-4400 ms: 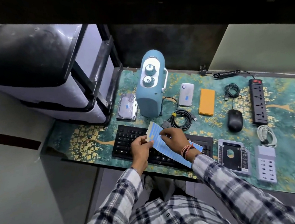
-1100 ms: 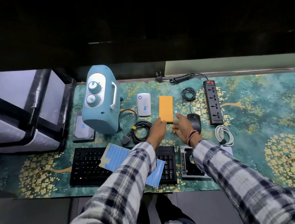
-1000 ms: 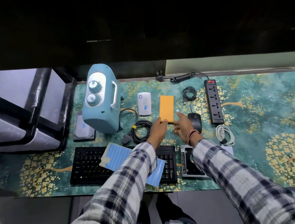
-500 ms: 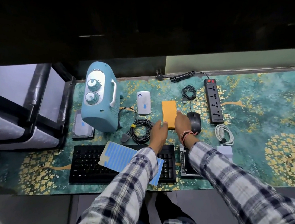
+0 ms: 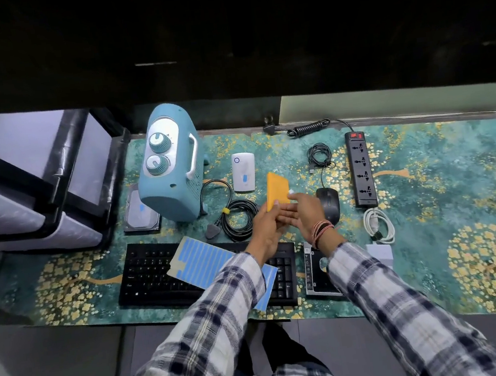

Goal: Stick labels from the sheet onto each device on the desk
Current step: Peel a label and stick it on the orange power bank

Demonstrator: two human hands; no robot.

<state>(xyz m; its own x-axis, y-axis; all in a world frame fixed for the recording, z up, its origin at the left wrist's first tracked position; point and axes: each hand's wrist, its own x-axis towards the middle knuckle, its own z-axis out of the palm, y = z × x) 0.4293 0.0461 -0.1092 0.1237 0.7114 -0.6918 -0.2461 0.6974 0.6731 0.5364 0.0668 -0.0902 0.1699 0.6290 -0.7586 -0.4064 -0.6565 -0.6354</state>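
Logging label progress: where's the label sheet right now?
Head view: the sheet lies across the keyboard at the desk's near edge, partly under the left sleeve, left of both hands.

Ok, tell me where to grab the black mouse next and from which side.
Take the black mouse from above, thumb and fingers on its two long sides. It lies flat, with its cable leaving the far end, and the right hand is already beside it, so the near end is free.

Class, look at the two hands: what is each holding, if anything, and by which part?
The left hand grips the orange device by its near end. The right hand carries a small label on a fingertip.
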